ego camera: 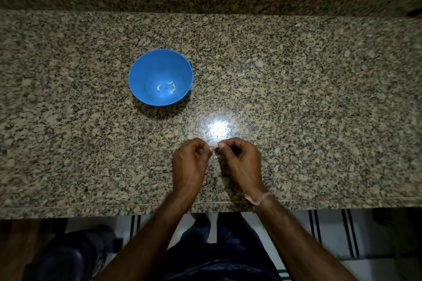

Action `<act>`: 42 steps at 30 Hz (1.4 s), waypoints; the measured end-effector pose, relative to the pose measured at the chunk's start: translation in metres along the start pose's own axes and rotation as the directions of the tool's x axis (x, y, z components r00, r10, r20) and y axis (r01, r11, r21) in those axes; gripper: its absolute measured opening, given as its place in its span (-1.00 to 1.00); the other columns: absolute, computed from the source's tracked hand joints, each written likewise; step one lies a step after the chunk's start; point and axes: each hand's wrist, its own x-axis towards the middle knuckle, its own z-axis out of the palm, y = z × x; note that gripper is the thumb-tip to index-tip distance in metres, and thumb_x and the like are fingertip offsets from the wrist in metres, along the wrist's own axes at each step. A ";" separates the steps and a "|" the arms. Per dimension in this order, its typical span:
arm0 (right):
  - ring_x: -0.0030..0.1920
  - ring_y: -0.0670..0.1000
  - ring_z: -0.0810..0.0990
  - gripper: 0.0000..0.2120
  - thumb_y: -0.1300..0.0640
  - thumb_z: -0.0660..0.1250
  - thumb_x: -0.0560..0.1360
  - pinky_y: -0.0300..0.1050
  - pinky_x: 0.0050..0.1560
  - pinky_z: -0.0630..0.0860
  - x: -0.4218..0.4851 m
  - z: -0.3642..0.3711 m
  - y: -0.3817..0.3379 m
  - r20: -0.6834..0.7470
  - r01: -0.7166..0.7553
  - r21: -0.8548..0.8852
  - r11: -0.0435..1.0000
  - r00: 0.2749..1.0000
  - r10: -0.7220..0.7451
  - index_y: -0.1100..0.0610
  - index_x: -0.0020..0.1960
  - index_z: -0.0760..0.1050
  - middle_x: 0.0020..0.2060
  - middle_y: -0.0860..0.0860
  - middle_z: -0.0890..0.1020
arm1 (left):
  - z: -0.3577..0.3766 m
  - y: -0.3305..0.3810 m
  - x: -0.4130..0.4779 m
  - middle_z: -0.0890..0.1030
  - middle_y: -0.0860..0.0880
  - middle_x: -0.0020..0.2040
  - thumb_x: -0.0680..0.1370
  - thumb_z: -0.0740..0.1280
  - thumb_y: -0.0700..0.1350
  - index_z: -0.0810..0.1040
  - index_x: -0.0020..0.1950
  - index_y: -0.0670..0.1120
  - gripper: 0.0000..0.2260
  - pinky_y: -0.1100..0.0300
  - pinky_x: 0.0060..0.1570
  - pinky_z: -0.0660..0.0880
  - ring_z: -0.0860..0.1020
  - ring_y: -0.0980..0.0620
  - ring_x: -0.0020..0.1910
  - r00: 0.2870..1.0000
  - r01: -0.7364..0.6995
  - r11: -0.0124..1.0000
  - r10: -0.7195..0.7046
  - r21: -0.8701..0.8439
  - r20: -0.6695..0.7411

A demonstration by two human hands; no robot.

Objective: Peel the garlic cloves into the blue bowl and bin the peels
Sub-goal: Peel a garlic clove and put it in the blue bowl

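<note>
Two grips are meeting over the near middle of the tabletop (296,75). Your left grip (189,162) and right grip (239,162) are both curling inward, and their thumbs and fingertips are pinching one small pale garlic clove (214,145) between them. Neither is holding anything else that shows. The clove is mostly hidden by your fingertips, so how much skin is left on it cannot be told.

You are probably dealing with something very light and firm inside a thin, dry, papery skin that tears rather than stretches. Once bared, the flesh is likely turning a little tacky or slick, so a soft pinch may let it squirt away. You are best placed holding it by its two ends, one grip steadying the body while a nail of the other is lifting the skin at the blunt root end. The loose flakes are likely to cling to your fingers or drift off.

At twelve o'clock from the clove, a bright glare (218,128) is shining on the stone. At eleven o'clock, well apart, the blue bowl (141,75) is standing upright with a few peeled cloves (167,86) lying in its bottom. Against the speckled stone, loose peels are too hard to pick out. At seven o'clock, below the tabletop's near edge, a dark rounded thing (68,255) is sitting on the floor; whether it is the bin cannot be told.
</note>
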 end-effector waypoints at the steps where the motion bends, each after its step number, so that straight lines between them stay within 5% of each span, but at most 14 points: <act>1: -0.06 -0.06 0.73 -0.93 0.11 0.48 0.58 0.04 0.06 0.68 0.000 -0.001 0.000 -0.002 0.003 0.000 1.000 1.000 -0.003 0.07 -0.05 0.72 -0.16 -0.06 0.75 | -0.001 0.000 0.000 0.61 0.07 -0.23 0.61 0.42 -0.09 0.62 -0.12 -0.03 -0.88 0.26 -0.28 0.47 0.57 0.14 -0.22 1.000 -0.030 0.999 0.030 0.015 0.002; 6: -0.08 -0.07 0.73 -0.92 0.10 0.50 0.57 0.01 0.06 0.68 0.002 -0.006 0.001 0.006 0.007 -0.020 1.000 1.000 -0.007 0.09 -0.07 0.72 -0.18 -0.06 0.76 | -0.003 -0.004 -0.001 0.57 0.07 -0.25 0.65 0.36 -0.04 0.58 -0.14 -0.01 -0.83 0.18 -0.31 0.37 0.53 0.11 -0.25 0.998 -0.061 0.993 0.064 0.098 -0.027; 10: -0.10 -0.06 0.74 -0.91 0.09 0.49 0.57 -0.05 0.03 0.66 0.001 -0.005 -0.003 0.078 0.025 -0.028 0.999 0.997 -0.023 0.09 -0.07 0.73 -0.19 -0.06 0.76 | -0.009 0.000 -0.004 0.63 0.11 0.06 0.63 0.37 -0.18 0.66 0.23 0.01 -0.79 0.30 -0.06 0.54 0.60 0.21 0.02 0.991 -0.125 0.992 0.125 -0.020 0.036; 17: -0.06 -0.02 0.75 -0.88 0.12 0.43 0.61 0.14 0.07 0.68 -0.001 0.000 -0.005 0.179 0.042 -0.038 0.998 0.983 -0.035 0.08 -0.04 0.74 -0.15 -0.05 0.77 | -0.017 -0.002 -0.010 0.64 0.13 -0.11 0.62 0.37 -0.15 0.64 -0.03 0.04 -0.89 0.05 -0.17 0.58 0.62 0.15 -0.12 0.991 -0.126 0.992 0.127 -0.031 0.032; 22: 0.05 -0.11 0.71 -0.84 0.29 0.41 0.60 -0.10 0.15 0.66 -0.005 -0.004 0.001 0.080 0.063 -0.093 0.994 0.995 -0.056 0.08 0.07 0.71 -0.02 -0.08 0.75 | -0.032 -0.029 -0.009 0.62 0.11 -0.08 0.61 0.38 -0.24 0.60 -0.02 0.02 -0.85 0.48 -0.22 0.39 0.57 0.26 -0.08 0.993 0.003 0.999 0.001 0.032 -0.118; 28: 0.08 -0.17 0.59 -0.72 0.39 0.40 0.58 -0.42 0.10 0.54 -0.015 -0.019 0.008 0.108 0.250 -0.372 0.894 0.968 -0.226 0.18 0.24 0.63 0.09 0.00 0.60 | -0.039 -0.044 -0.010 0.51 0.02 0.05 0.58 0.44 -0.23 0.55 0.10 -0.04 -0.84 0.50 -0.20 0.36 0.52 0.16 -0.11 0.988 -0.019 0.995 0.034 0.099 -0.149; 32: 0.09 0.10 0.58 -0.69 0.35 0.41 0.54 0.00 0.13 0.57 -0.017 -0.011 0.012 0.175 0.305 -0.535 0.788 0.952 -0.250 0.22 0.28 0.61 0.13 0.12 0.58 | -0.020 -0.033 -0.026 0.45 0.07 0.07 0.58 0.44 -0.19 0.52 0.15 -0.04 -0.81 0.43 -0.21 0.42 0.48 0.24 -0.09 0.991 -0.111 0.988 0.118 0.112 -0.065; 33: 0.08 0.06 0.58 -0.69 0.35 0.42 0.54 -0.03 0.13 0.56 -0.018 -0.007 0.012 0.192 0.319 -0.533 0.783 0.948 -0.255 0.22 0.27 0.61 0.12 0.12 0.57 | -0.013 -0.030 -0.029 0.47 0.09 0.06 0.58 0.44 -0.18 0.53 0.16 -0.03 -0.81 0.39 -0.19 0.45 0.49 0.24 -0.08 0.990 -0.135 0.985 0.137 0.109 -0.013; 36: 0.04 -0.29 0.47 -0.68 0.38 0.40 0.57 -0.53 0.02 0.38 -0.025 -0.004 0.004 0.225 0.343 -0.463 0.817 0.937 -0.266 0.24 0.31 0.57 0.05 0.00 0.49 | 0.004 -0.025 -0.026 0.51 0.06 0.08 0.58 0.44 -0.19 0.55 0.22 -0.02 -0.75 0.14 -0.11 0.55 0.55 0.11 -0.03 0.983 -0.175 0.975 0.164 0.135 0.085; 38: 0.04 -0.34 0.45 -0.68 0.39 0.38 0.58 -0.59 -0.01 0.33 -0.026 -0.005 0.003 0.215 0.334 -0.422 0.843 0.940 -0.264 0.24 0.31 0.56 0.05 -0.04 0.46 | 0.009 -0.023 -0.024 0.52 0.04 0.09 0.58 0.44 -0.21 0.56 0.22 -0.02 -0.75 0.13 -0.11 0.54 0.55 0.08 -0.01 0.983 -0.176 0.974 0.165 0.145 0.085; 42: 0.06 -0.12 0.45 -0.69 0.32 0.48 0.52 -0.36 0.01 0.44 -0.020 0.001 0.011 0.287 0.446 -0.497 0.745 0.894 -0.344 0.14 0.24 0.62 0.05 -0.07 0.50 | 0.006 -0.027 -0.028 0.50 0.08 0.02 0.57 0.42 -0.22 0.55 0.13 -0.01 -0.82 0.24 -0.18 0.46 0.50 0.16 -0.08 0.994 -0.108 0.987 0.107 0.119 0.014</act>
